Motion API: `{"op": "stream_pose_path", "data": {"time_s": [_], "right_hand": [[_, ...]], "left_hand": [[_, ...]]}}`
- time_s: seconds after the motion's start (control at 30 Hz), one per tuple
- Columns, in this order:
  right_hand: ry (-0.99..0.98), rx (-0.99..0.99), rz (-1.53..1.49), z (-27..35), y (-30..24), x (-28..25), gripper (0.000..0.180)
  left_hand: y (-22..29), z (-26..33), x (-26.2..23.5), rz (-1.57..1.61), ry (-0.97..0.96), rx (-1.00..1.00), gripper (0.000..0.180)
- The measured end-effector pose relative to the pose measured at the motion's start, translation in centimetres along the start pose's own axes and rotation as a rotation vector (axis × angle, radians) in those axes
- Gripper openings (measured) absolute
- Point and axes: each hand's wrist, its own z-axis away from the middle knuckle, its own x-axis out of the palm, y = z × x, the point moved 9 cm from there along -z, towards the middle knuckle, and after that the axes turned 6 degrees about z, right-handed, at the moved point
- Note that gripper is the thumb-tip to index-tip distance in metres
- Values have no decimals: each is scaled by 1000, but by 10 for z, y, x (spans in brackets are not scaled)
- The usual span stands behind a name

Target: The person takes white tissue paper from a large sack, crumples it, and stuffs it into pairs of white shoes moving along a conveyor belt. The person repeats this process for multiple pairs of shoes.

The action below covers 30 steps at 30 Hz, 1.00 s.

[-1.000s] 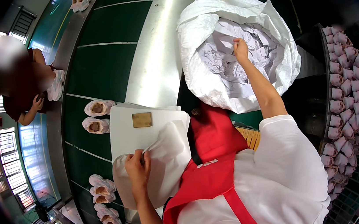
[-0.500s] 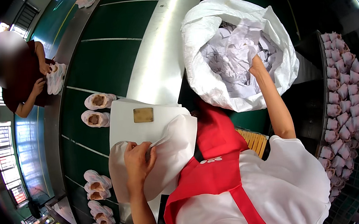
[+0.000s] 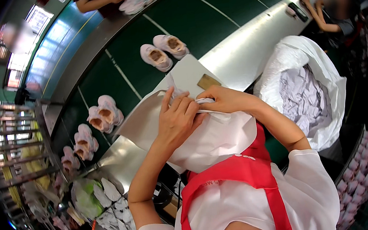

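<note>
Set by the clock around the two hands, a green belt [image 3: 138,29] crossed by pale lines sweeps from about nine round to one. A shiny metal tabletop [image 3: 231,48] runs alongside it toward one and two. At three stands a big white sack [image 3: 269,66], its mouth gaping on crumpled pale paper [image 3: 302,99]. A stack of white sheets [image 3: 183,72] lies under and beyond the hands, reaching toward twelve; its loose top sheet [image 3: 222,133] is rumpled and droops toward six, over the red apron [image 3: 233,170]. Pairs of white shoes sit on the belt: the nearest pair [image 3: 156,57] at eleven, just beyond the stack, the others [image 3: 104,114] between eight and nine.

The left hand [image 3: 177,118] lies over the rumpled paper, fingers bent; whether its grip holds any cannot be told. The right hand [image 3: 223,99], just beside it, has its grip clenched on white paper. Smallest, a brown block [image 3: 209,81] rests on the stack at one, close to the right hand.
</note>
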Motion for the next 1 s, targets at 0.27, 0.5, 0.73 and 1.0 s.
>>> {"op": "stream_pose_path", "data": {"time_s": [0.27, 0.5, 0.73, 1.0], "right_hand": [[658, -186, 208, 14, -77, -50, 54], [420, -236, 302, -24, -57, 57, 117], [-61, 16, -538, -53, -17, 99, 72], [498, -8, -707, -32, -20, 1, 36]], "left_hand": [[-62, 70, -60, -160, 223, -346, 21], [-66, 93, -75, 633, 438, -775, 60], [-92, 117, -36, 1201, 762, -805, 63], [-60, 201, 55, 745, -355, -1180, 84]]}}
